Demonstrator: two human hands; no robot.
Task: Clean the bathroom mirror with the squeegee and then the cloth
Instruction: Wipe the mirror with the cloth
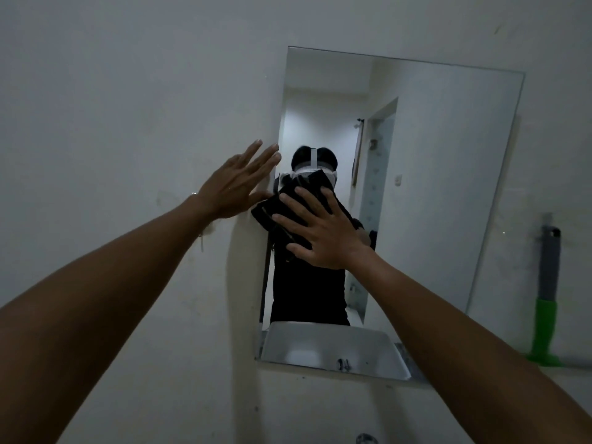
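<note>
A frameless rectangular mirror (442,174) hangs on a pale wall (128,91), seen from below at a tilt. The right hand (323,232) lies flat with fingers spread, pressing a dark cloth (282,216) against the glass near the mirror's left edge, about halfway up. The cloth is bunched under the palm; its corner sticks out past the mirror's edge toward the other hand. The right hand is not clenched around the cloth but holds it pinned to the surface under an open palm.

The left hand (238,184) is released, fingers extended and slightly apart, resting flat on the wall just beside the mirror's left edge, with fingertips at the edge of the glass. It holds nothing. A thin bracelet sits at its wrist.

The squeegee (546,302), with a green handle and a grey upper part, stands upright against the wall to the right of the mirror, well apart from both hands. In the mirror's lower part a white basin is reflected, along with the person's dark-clothed torso.
</note>
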